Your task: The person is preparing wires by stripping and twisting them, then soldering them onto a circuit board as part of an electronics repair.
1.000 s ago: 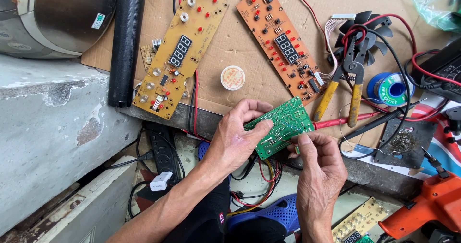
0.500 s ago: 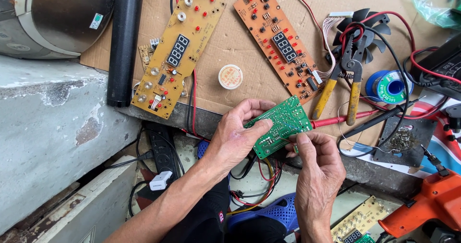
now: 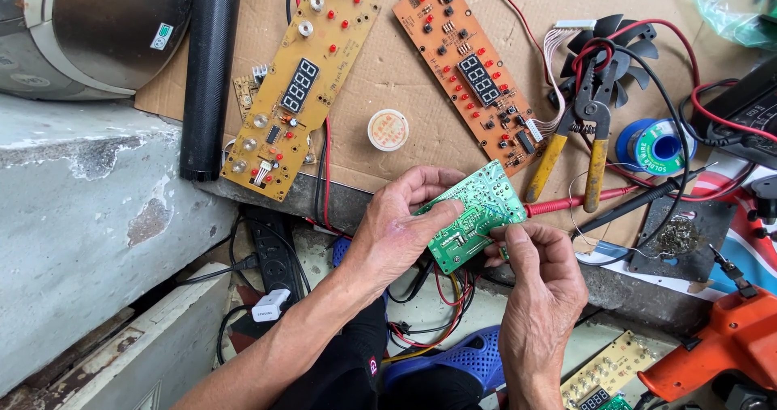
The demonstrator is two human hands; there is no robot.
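Note:
A small green circuit board [image 3: 477, 212] is held tilted, solder side up, between both hands above the edge of the cardboard sheet [image 3: 388, 70]. My left hand [image 3: 401, 228] grips its left edge, thumb lying across the top face. My right hand [image 3: 538, 284] pinches its lower right corner from below. Red and black wires [image 3: 441, 305] hang down from under the board.
On the cardboard lie a yellow display board [image 3: 295, 86], an orange display board [image 3: 477, 74], a small round tin [image 3: 388, 129], yellow-handled pliers [image 3: 579, 139], a solder spool [image 3: 660, 145], a black fan and probe leads. A black tube [image 3: 209, 70], an orange tool [image 3: 720, 353] and a power strip [image 3: 271, 252] lie around.
The hands and green board have stayed almost still; the fingers shifted only slightly on the board's edges.

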